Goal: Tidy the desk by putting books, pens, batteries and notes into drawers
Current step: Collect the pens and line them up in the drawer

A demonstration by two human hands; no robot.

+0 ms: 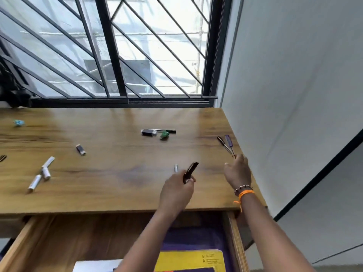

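My left hand (176, 190) grips a black pen (191, 171) above the front of the wooden desk (110, 179). A small white battery (176, 168) lies just beyond that hand. My right hand (238, 170) reaches toward the near tips of two pens (226, 144), one black and one purple, by the desk's right edge; whether it touches them is unclear. Several white batteries (42, 173) lie at the left. Below the desk the drawer (235, 242) stands pulled out, with a yellow book (191, 260) and purple covers inside.
A black-and-white battery (81, 149) lies left of centre. At the back sit a dark block with a pen (150, 132) and a green object (164, 135). A pale blue scrap (18, 123) is far left. The barred window (110, 55) is behind, a wall (294, 95) at right.
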